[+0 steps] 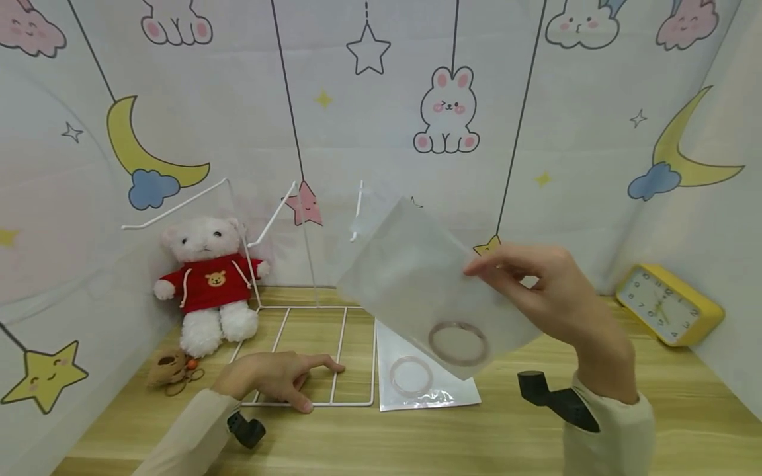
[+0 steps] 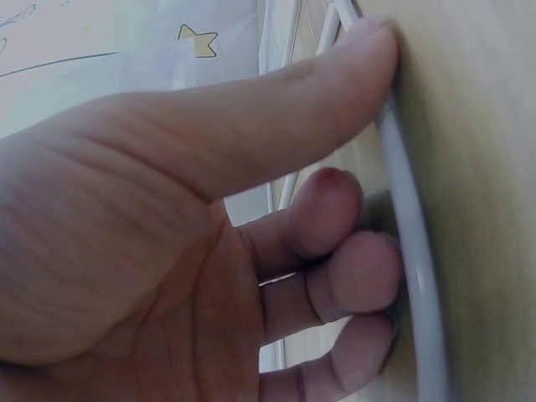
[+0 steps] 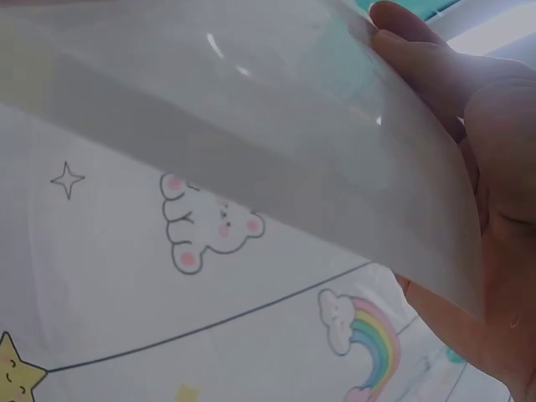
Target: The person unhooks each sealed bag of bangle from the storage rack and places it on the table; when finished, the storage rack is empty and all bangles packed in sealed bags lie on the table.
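Note:
My right hand (image 1: 550,291) pinches one edge of a translucent plastic bag (image 1: 411,264) between thumb and fingers, holding it tilted above the table. A brownish-pink ring (image 1: 433,340) shows near the bag's low corner; whether it lies inside or is printed, I cannot tell. In the right wrist view the bag (image 3: 276,126) hangs as a smooth sheet from the fingertips. My left hand (image 1: 276,377) rests on the base of a white wire rack (image 1: 373,357). Its index finger reaches a cross bar, and the thumb touches the front bar (image 2: 410,218). The other fingers are bent.
A similar bag (image 1: 395,402) with a pale ring lies flat right of the rack, partly behind the held bag. At left sit a white teddy bear (image 1: 205,284) in red and a small brown item (image 1: 167,370). A yellow clock (image 1: 669,304) stands at right.

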